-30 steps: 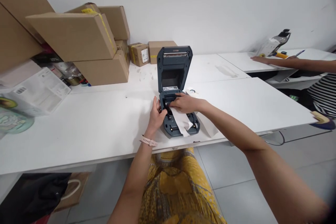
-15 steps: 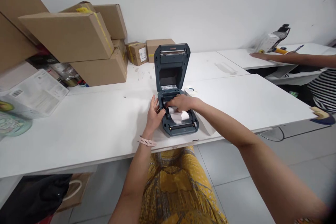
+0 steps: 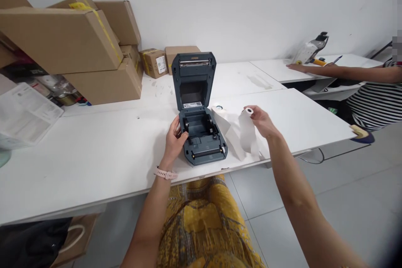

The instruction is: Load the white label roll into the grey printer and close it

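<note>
A dark grey label printer (image 3: 204, 144) stands on the white table with its lid (image 3: 194, 79) raised. Its roll bay shows bare between two black holders. My left hand (image 3: 175, 139) grips the printer's left side, thumb over the rim and fingers along the outer wall. To the right of the printer, my right hand (image 3: 262, 120) holds a small white paper roll (image 3: 248, 112) above the table. A loose strip of paper (image 3: 248, 136) hangs from the roll. Behind that strip, close to the printer, lies another white roll (image 3: 219, 111), partly covered by paper.
Cardboard boxes (image 3: 103, 81) are stacked at the left, near a white carton (image 3: 28, 111). Two smaller boxes (image 3: 153, 63) stand against the wall behind the printer. At the far right, a co-worker's arm (image 3: 342, 73) rests on the adjoining table near a tape dispenser (image 3: 309, 50).
My right hand has lifted the paper roll out of the printer and carried it to the right. My left hand keeps its hold on the printer's side. The view has shifted slightly right.
</note>
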The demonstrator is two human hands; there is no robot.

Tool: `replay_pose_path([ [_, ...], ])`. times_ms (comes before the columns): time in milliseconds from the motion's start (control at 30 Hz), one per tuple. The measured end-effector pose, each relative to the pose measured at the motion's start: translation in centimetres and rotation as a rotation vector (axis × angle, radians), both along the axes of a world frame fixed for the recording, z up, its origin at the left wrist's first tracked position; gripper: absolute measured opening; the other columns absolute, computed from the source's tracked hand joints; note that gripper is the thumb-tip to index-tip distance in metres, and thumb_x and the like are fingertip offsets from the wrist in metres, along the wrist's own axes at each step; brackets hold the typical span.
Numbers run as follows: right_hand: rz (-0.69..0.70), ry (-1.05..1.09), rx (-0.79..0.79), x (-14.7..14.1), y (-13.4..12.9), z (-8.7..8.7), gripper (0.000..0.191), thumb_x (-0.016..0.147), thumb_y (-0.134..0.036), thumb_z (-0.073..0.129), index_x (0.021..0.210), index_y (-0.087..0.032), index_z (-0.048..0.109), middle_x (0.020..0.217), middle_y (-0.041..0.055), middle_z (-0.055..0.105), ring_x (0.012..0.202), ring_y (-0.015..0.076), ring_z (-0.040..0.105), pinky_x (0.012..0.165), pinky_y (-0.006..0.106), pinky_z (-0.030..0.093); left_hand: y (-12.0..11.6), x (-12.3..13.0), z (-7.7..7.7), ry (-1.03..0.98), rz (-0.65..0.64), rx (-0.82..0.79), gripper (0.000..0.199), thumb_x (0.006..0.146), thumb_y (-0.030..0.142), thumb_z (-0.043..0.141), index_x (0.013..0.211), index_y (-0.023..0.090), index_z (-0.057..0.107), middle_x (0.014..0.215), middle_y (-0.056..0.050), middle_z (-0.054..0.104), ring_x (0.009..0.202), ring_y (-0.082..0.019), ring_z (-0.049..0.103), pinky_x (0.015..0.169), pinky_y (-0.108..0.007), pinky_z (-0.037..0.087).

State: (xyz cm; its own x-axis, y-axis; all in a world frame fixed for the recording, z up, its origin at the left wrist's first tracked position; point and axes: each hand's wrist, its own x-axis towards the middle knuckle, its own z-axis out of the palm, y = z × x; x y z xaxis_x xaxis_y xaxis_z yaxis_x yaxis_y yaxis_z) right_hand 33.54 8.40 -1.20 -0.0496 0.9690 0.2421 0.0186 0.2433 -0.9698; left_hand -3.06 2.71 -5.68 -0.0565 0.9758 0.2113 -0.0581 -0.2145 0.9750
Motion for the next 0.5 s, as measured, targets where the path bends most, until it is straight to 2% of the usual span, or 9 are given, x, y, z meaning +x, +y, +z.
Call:
replay_pose_path([
  [67, -0.036, -0.013, -0.09, -0.6, 0.1, -3.0, 0.06, 0.051, -0.041, 0.099, 0.1, -0.028, 0.068, 0.091, -0.0016, 0.072, 0.074, 0.0158, 0.064, 0.064, 0.029, 0.054, 0.0, 0.0, 0.0, 0.006, 0.008, 0.009, 0.087, 0.082, 0.048, 0.081, 0.157, 0.022, 0.045, 0.17, -0.017, 0.04, 0.159, -0.035, 0.037, 0.127, -0.046, 0.04],
  [133, -0.022, -0.047, -0.138, -1.6, -0.1, -5.1, 0.06, 0.052, -0.045, 0.098, 0.1, -0.026, 0.067, 0.094, 0.0004, 0.073, 0.076, 0.0177, 0.066, 0.066, 0.031, 0.056, -0.1, 0.0, 0.1, 0.012, 0.015, 0.004, 0.085, 0.083, 0.046, 0.081, 0.156, 0.021, 0.046, 0.169, -0.017, 0.042, 0.159, -0.035, 0.037, 0.127, -0.045, 0.04],
  [233, 0.041, -0.116, -0.151, -2.2, -0.3, -6.5, 0.054, 0.059, -0.046, 0.094, 0.102, -0.024, 0.069, 0.103, 0.0045, 0.076, 0.089, 0.022, 0.07, 0.08, 0.038, 0.06, -0.2, 0.0, 0.2, 0.012, 0.019, -0.021, 0.082, 0.084, 0.043, 0.079, 0.155, 0.02, 0.047, 0.169, -0.018, 0.042, 0.158, -0.034, 0.04, 0.126, -0.045, 0.042],
  [367, 0.112, -0.137, -0.208, -0.2, 0.1, -5.9, 0.066, 0.059, -0.036, 0.094, 0.121, -0.028, 0.072, 0.122, 0.0063, 0.077, 0.112, 0.0268, 0.071, 0.102, 0.046, 0.057, -0.2, 0.0, 0.1, -0.008, 0.028, -0.04, 0.08, 0.084, 0.04, 0.078, 0.155, 0.018, 0.047, 0.168, -0.019, 0.043, 0.154, -0.035, 0.046, 0.123, -0.047, 0.046],
  [500, -0.049, -0.073, -0.158, 1.2, 1.5, -3.5, 0.056, 0.069, -0.041, 0.086, 0.122, -0.028, 0.073, 0.126, 0.0086, 0.077, 0.126, 0.0284, 0.068, 0.118, 0.054, 0.047, 0.0, 0.1, -0.1, 0.002, 0.041, -0.014, 0.075, 0.084, 0.039, 0.076, 0.152, 0.02, 0.05, 0.165, -0.017, 0.048, 0.157, -0.033, 0.042, 0.124, -0.047, 0.044],
])
